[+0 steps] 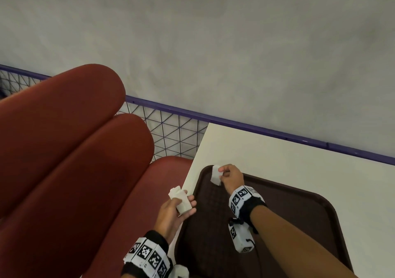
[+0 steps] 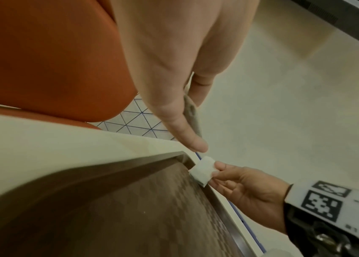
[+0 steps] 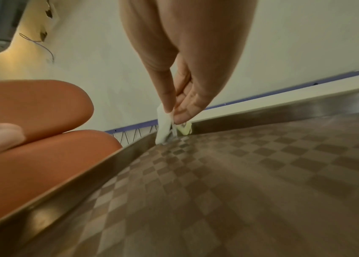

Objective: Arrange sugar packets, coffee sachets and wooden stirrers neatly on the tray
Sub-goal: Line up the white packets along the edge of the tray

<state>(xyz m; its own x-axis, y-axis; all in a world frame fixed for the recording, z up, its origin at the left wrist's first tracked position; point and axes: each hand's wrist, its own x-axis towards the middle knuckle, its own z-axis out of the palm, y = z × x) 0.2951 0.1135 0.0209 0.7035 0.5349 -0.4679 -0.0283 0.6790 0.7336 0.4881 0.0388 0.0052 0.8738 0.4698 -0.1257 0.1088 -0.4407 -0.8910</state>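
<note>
A dark brown tray (image 1: 299, 205) with a checkered floor lies on the white table. My right hand (image 1: 232, 176) pinches a white sugar packet (image 1: 215, 175) upright at the tray's far left corner; its lower edge touches the tray floor (image 3: 218, 173) in the right wrist view, where the packet (image 3: 163, 127) hangs from thumb and finger. The left wrist view shows the same packet (image 2: 202, 171) at the tray corner (image 2: 182, 156). My left hand (image 1: 177, 207) hovers beside the tray's left rim, over the seat, gripping a small bunch of white packets (image 1: 179, 199).
A red padded bench (image 1: 64, 149) fills the left side. The white table (image 1: 299, 160) ends right beside the tray's left rim. A purple rail (image 1: 235, 122) with wire mesh runs along the grey wall behind.
</note>
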